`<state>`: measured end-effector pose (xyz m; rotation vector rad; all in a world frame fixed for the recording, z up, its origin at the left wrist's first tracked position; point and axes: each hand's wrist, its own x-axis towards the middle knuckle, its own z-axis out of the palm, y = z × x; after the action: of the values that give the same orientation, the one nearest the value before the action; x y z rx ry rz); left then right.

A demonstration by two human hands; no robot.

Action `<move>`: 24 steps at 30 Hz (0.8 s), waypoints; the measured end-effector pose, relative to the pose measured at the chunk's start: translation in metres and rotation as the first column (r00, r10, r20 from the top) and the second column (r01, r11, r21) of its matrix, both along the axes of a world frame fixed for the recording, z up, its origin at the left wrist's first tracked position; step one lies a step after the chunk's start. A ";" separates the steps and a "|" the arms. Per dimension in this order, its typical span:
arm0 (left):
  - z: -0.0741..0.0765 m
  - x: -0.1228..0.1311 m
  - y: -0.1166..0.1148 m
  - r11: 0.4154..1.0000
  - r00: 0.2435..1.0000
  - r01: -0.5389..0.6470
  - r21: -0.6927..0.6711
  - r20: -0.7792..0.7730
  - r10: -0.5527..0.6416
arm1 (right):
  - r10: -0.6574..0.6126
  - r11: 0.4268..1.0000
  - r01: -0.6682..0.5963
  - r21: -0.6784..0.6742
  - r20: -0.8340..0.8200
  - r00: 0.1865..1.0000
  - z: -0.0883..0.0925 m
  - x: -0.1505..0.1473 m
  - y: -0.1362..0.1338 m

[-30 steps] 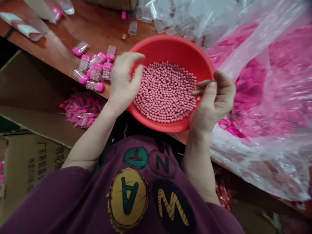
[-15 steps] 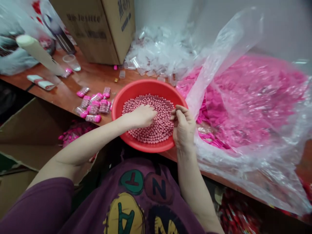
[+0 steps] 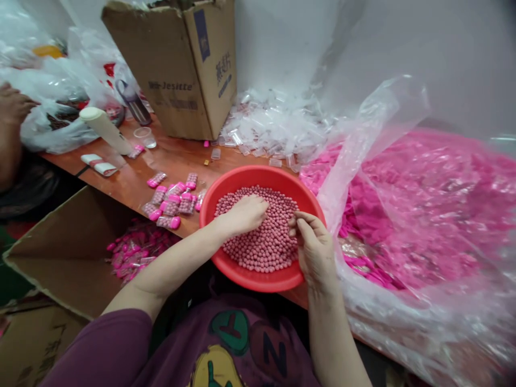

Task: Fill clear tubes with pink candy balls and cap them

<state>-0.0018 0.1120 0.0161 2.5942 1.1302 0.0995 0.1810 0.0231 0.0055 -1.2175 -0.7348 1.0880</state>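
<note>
1. A reddish-brown wooden tabletop runs along a white wall. An open cardboard box stands near its back edge, beside a heap of clear plastic vials. A large clear plastic bag of pink pieces fills the right end.
2. A round red plastic basin sits at the front edge of the tabletop, holding a mound of small pink balls. Neither has a long axis.
3. The left hand lies palm down on the balls, fingers loosely open.
4. The right hand is at the mound's right side, its thumb and forefinger drawn narrowly together. Whether they hold a ball, I cannot tell.
5. Small capped bottles lie left of the basin, pointing various ways. More lie in an open carton below the front edge.
6. The hands hide part of the mound. The bag's pieces are too blurred to identify. A co-worker's hand is cut off at the left edge.
</note>
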 end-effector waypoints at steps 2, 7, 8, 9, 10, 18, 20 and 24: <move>0.005 -0.003 0.001 0.999 0.978 -0.025 0.023 0.210 0.020 | -0.006 1.000 0.006 -0.017 0.006 1.000 -0.001 0.001 0.001; 0.021 -0.045 0.050 0.929 0.605 -0.363 -0.076 0.739 0.297 | 0.041 0.996 -0.039 -0.076 0.022 0.999 -0.002 0.003 0.003; 0.023 -0.059 0.069 0.888 0.596 -0.451 -0.091 0.710 0.375 | 0.054 0.995 -0.051 -0.091 0.030 0.998 -0.003 0.004 0.002; 0.022 -0.073 0.089 0.840 0.613 -0.536 -0.086 0.644 0.457 | 0.068 0.992 -0.063 -0.105 0.041 0.997 -0.003 0.004 0.002; 0.019 -0.086 0.111 0.786 0.644 -0.613 -0.078 0.527 0.555 | 0.076 0.991 -0.069 -0.118 0.053 0.996 -0.003 0.004 0.001; -0.052 -0.101 0.214 0.690 0.684 -0.716 -0.102 0.095 0.724 | 0.119 0.963 -0.096 -0.253 0.075 0.990 -0.001 0.007 -0.010; -0.063 -0.091 0.225 0.717 0.714 -0.691 -0.091 0.072 0.697 | 0.124 0.956 -0.096 -0.276 0.086 0.989 0.000 0.008 -0.013; -0.066 -0.069 0.253 0.763 0.756 -0.645 -0.040 0.108 0.645 | 0.145 0.941 -0.109 -0.320 0.092 0.985 -0.002 0.011 -0.016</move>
<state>-0.0712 0.3652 -0.0494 2.0349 1.9260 0.3949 0.1920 0.0073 0.0037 -1.5300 -0.7544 1.2856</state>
